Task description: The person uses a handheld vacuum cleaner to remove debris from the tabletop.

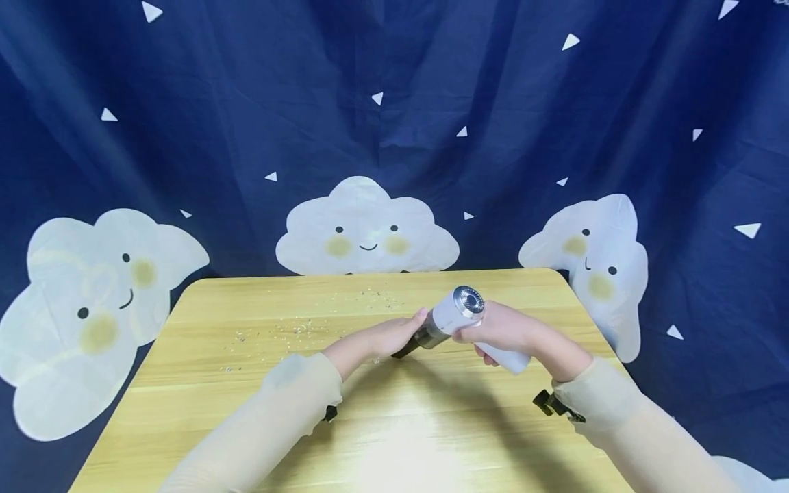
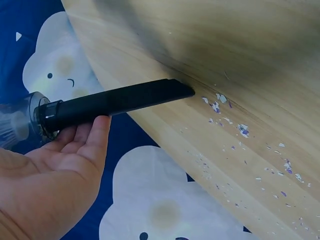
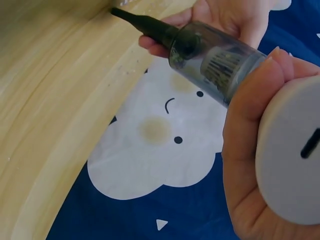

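Note:
A small white handheld vacuum cleaner [image 1: 450,316] is held slantwise over the wooden table. My right hand [image 1: 508,327] grips it by the white handle. Ahead of its clear dust cup [image 3: 212,60] sits a long black crevice nozzle [image 2: 120,97], pointing down at the tabletop. Fingers of my left hand [image 2: 70,165] touch the nozzle's underside near the cup; that hand's thumb is out of sight in the left wrist view. Just past the nozzle's tip lie white and purple paper-like scraps [image 2: 243,130]. Whether the tip touches the wood, I cannot tell.
The pale wooden table [image 1: 203,424] has rounded far corners, and finer bits are scattered over its far left half. A dark blue curtain [image 1: 345,82] with smiling clouds hangs right behind its far edge. Black straps [image 1: 557,405] circle the wrists.

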`<state>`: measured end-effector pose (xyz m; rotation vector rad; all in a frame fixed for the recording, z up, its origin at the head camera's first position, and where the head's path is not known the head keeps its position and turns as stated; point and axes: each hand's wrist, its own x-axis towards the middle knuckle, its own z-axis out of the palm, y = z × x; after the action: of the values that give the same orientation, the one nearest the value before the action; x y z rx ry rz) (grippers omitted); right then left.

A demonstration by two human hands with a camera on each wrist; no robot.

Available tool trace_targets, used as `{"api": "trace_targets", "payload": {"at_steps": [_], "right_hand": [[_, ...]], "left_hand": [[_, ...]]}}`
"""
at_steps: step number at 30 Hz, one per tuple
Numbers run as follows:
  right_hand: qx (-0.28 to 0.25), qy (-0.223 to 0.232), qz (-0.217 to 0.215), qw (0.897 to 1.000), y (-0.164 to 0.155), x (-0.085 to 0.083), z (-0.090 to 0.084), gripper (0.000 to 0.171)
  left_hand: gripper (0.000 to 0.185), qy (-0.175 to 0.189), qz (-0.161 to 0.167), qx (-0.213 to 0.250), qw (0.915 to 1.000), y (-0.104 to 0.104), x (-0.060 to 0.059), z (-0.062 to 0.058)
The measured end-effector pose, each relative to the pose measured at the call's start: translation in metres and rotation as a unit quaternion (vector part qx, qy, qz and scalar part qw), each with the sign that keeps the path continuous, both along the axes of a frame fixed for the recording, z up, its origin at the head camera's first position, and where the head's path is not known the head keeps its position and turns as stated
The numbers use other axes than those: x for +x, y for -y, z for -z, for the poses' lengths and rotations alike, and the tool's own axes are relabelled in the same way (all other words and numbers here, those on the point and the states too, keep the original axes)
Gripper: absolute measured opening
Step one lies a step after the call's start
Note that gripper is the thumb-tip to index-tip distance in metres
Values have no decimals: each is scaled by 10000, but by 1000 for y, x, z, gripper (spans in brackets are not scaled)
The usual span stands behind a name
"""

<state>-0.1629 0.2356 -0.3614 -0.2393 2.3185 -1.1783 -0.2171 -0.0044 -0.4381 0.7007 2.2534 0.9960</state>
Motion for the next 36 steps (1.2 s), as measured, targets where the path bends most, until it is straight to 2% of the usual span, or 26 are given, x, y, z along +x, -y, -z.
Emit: {"api": "trace_targets", "payload": {"at_steps": [4,17,29,36], "right_hand": [[30,-141,37,9999,4,-1,3,42],[153,-261,334,9990,16,-5,9,41],[-6,-135,238,9996,20,-7,14,49],[17,-134,200,9997,19,-8,12,43]], "left_hand": [[78,22,-99,70,9999,2,-3,1],[82,-112,-215,-27,9997,10,-11,4],[82,-206,-279,-182,9992,15,-7,-1],[82,-261,-276,-205,9991,16,-5,2]]}}
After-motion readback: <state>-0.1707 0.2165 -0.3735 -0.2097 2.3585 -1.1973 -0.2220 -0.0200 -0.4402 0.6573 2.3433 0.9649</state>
